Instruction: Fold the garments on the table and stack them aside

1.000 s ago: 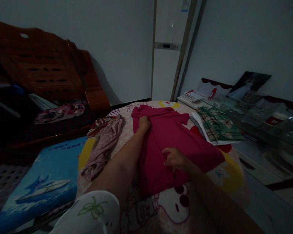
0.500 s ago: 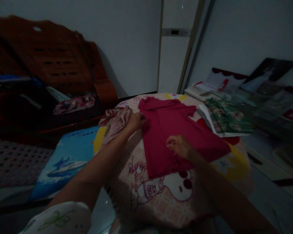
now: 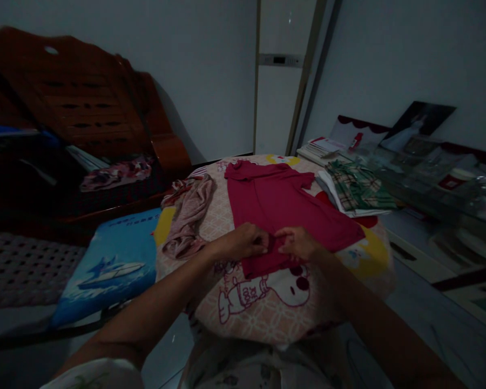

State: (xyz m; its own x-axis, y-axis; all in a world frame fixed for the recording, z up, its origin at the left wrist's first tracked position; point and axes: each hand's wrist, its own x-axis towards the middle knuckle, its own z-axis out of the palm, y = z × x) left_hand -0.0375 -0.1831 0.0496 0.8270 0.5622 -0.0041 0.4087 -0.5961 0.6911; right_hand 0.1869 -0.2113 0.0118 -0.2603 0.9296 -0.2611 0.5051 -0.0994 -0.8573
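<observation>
A dark pink shirt [image 3: 279,194] lies spread on a round table with a patterned cloth [image 3: 267,319], its sleeves at the far side. My left hand [image 3: 249,241] is over the shirt's near left part, its fingers pinched on the fabric. Close to its right, my right hand [image 3: 297,243] also has its fingers pinched together on the shirt near the lower edge. Left of the shirt lies a crumpled pinkish garment [image 3: 190,216]. Folded clothes, with a green plaid one [image 3: 360,186] on top, rest at the table's right side.
A wooden bench [image 3: 85,102] with clothing on it stands at the left. A blue boat-printed box or cushion [image 3: 113,265] is beside the table. Papers and a glass-topped cabinet [image 3: 421,178] with items are at the right; a tall white unit [image 3: 277,102] stands behind.
My left hand has moved from the shirt's left edge toward me and right, beside my right hand. The view has shifted slightly.
</observation>
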